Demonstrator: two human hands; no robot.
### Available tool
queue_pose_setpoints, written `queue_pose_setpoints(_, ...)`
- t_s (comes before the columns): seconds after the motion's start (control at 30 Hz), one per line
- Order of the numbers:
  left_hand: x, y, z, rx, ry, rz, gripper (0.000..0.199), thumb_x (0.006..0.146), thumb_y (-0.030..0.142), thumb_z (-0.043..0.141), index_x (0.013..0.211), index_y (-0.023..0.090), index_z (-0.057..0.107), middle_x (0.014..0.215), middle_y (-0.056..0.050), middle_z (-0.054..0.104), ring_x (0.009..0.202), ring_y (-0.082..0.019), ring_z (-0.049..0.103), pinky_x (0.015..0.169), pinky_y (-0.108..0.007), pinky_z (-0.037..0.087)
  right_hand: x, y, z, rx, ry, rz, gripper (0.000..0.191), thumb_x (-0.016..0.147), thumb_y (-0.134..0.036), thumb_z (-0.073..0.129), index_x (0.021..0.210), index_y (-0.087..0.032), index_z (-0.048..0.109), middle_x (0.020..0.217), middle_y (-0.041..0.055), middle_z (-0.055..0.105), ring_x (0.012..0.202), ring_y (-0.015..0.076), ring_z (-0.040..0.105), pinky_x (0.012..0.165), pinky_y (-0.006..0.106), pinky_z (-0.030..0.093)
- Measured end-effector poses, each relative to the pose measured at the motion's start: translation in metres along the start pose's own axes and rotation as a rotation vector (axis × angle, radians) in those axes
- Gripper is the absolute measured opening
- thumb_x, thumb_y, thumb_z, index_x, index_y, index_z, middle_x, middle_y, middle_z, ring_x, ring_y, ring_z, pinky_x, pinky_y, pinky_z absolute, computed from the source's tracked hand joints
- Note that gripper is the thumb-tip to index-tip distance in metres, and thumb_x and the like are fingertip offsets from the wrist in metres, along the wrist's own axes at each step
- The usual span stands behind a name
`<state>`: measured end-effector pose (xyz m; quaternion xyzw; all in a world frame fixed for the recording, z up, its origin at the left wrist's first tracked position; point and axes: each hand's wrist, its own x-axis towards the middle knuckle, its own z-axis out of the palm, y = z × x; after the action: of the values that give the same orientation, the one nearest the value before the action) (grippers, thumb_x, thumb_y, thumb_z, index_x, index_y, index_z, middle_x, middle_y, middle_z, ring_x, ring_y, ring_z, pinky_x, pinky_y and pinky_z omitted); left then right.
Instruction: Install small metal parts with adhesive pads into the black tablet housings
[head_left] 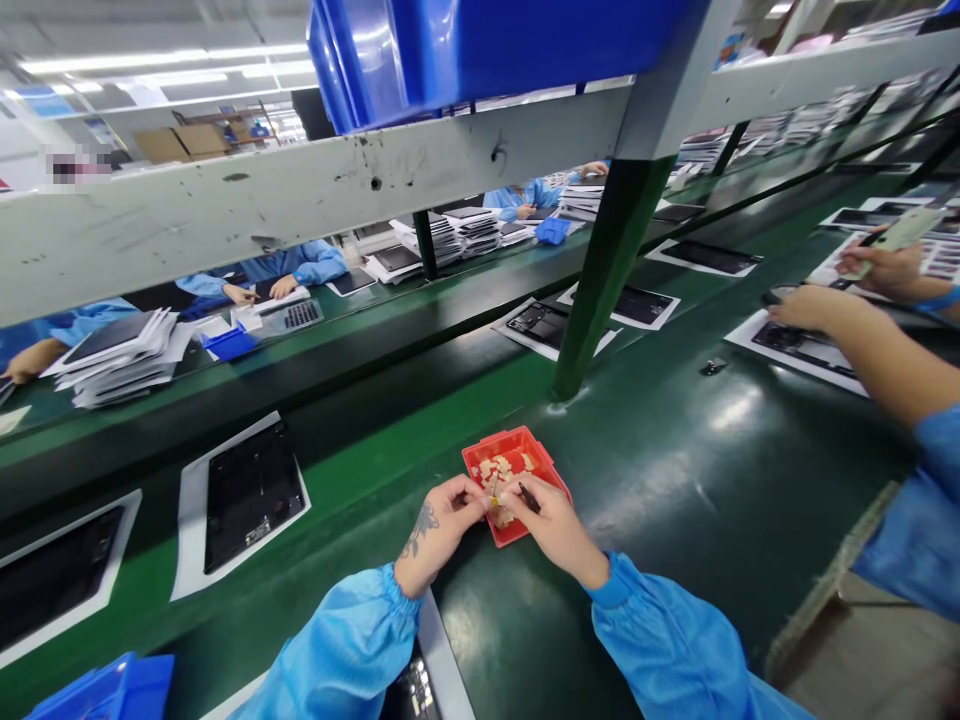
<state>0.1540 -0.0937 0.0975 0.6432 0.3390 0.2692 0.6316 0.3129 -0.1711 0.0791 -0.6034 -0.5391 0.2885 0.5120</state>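
Observation:
My left hand (pixel 437 528) and my right hand (pixel 553 522) meet over a small red tray (pixel 553 472) holding several pale, cream-coloured scraps (pixel 501 466). Between the left thumb and forefinger is a small yellow piece (pixel 494 502), too small to identify. The right hand grips a slim black tweezers-like tool (pixel 529 498); its tip is hard to make out near the left fingertips. Under my left forearm, partly hidden by the sleeve, a black tablet panel (pixel 411 690) lies on white paper.
Black panels on paper (pixel 251 495) lie along the green conveyor at left. A green post (pixel 600 290) and white beam (pixel 300 180) stand ahead, with a blue bin (pixel 487 60) above. A co-worker's hands (pixel 832 310) work at right. Another blue bin (pixel 112 690) is lower left.

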Motion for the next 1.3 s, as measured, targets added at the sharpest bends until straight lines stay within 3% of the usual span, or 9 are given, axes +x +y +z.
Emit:
queue_pose_setpoints(0.17, 0.010, 0.001, 0.000, 0.066, 0.135, 0.054, 0.017, 0.080, 0.033, 0.060, 0.073, 0.017, 0.059, 0.072, 0.000, 0.058, 0.068, -0.014, 0.052, 0.066, -0.024, 0.041, 0.001, 0.004, -0.007, -0.014, 0.252, 0.079, 0.027, 0.094, -0.039, 0.046, 0.075, -0.020, 0.048, 0.072, 0.0001, 0.051, 0.068, 0.0158, 0.048, 0.063, 0.026, 0.038)
queue_pose_setpoints(0.27, 0.021, 0.001, 0.004, 0.135, 0.199, 0.103, 0.019, 0.077, 0.031, 0.064, 0.065, 0.018, 0.058, 0.067, 0.001, 0.053, 0.065, -0.013, 0.047, 0.064, -0.024, 0.037, 0.001, 0.003, -0.010, -0.003, 0.316, 0.109, 0.028, 0.094, -0.043, 0.044, 0.078, -0.020, 0.047, 0.071, 0.0000, 0.049, 0.066, 0.0154, 0.047, 0.061, 0.026, 0.039)
queue_pose_setpoints(0.4, 0.031, 0.005, 0.013, 0.153, 0.140, 0.140, 0.007, 0.075, 0.022, 0.064, 0.071, 0.020, 0.070, 0.074, -0.001, 0.058, 0.073, -0.017, 0.052, 0.073, -0.027, 0.040, -0.001, -0.001, -0.008, 0.013, 0.293, 0.115, 0.029, 0.094, -0.044, 0.045, 0.078, -0.020, 0.048, 0.070, 0.0003, 0.051, 0.065, 0.0152, 0.048, 0.060, 0.026, 0.040)
queue_pose_setpoints(0.5, 0.030, 0.010, 0.015, 0.095, 0.078, 0.127, 0.016, 0.077, 0.019, 0.060, 0.086, 0.021, 0.074, 0.089, -0.004, 0.063, 0.086, -0.019, 0.056, 0.081, -0.028, 0.041, -0.001, -0.001, -0.006, 0.022, 0.252, 0.100, 0.028, 0.094, -0.043, 0.046, 0.078, -0.019, 0.050, 0.072, 0.0007, 0.054, 0.067, 0.0152, 0.051, 0.063, 0.026, 0.042)
queue_pose_setpoints(0.57, 0.027, 0.013, 0.013, 0.037, 0.026, 0.088, 0.016, 0.080, 0.024, 0.059, 0.085, 0.019, 0.073, 0.089, -0.005, 0.063, 0.083, -0.018, 0.057, 0.077, -0.028, 0.042, -0.001, -0.001, -0.005, 0.026, 0.217, 0.082, 0.028, 0.094, -0.042, 0.046, 0.078, -0.019, 0.051, 0.073, 0.0009, 0.056, 0.068, 0.0154, 0.053, 0.064, 0.026, 0.043)
queue_pose_setpoints(0.73, 0.018, 0.015, 0.010, -0.114, -0.093, -0.013, 0.022, 0.076, 0.036, 0.067, 0.074, 0.014, 0.066, 0.070, -0.002, 0.060, 0.063, -0.013, 0.053, 0.060, -0.024, 0.040, -0.001, -0.002, -0.003, 0.013, 0.150, 0.041, 0.028, 0.093, -0.039, 0.048, 0.074, -0.019, 0.054, 0.071, 0.0009, 0.058, 0.068, 0.0154, 0.054, 0.066, 0.026, 0.044)
queue_pose_setpoints(0.97, 0.016, 0.009, 0.007, -0.093, -0.029, 0.011, 0.021, 0.079, 0.036, 0.065, 0.080, 0.014, 0.067, 0.077, -0.003, 0.062, 0.069, -0.014, 0.053, 0.065, -0.024, 0.040, -0.003, -0.002, -0.002, -0.096, 0.261, -0.002, 0.018, 0.089, -0.037, 0.056, 0.089, -0.020, 0.063, 0.083, 0.0035, 0.065, 0.074, 0.0186, 0.059, 0.071, 0.030, 0.047)
queue_pose_setpoints(1.3, 0.014, 0.009, 0.006, 0.119, 0.000, 0.161, 0.019, 0.082, 0.033, 0.062, 0.078, 0.017, 0.072, 0.086, -0.006, 0.063, 0.080, -0.018, 0.057, 0.074, -0.026, 0.042, -0.003, 0.002, -0.001, -0.028, 0.113, -0.048, 0.019, 0.089, -0.033, 0.057, 0.091, -0.021, 0.072, 0.093, 0.0050, 0.071, 0.086, 0.0215, 0.065, 0.082, 0.034, 0.051)
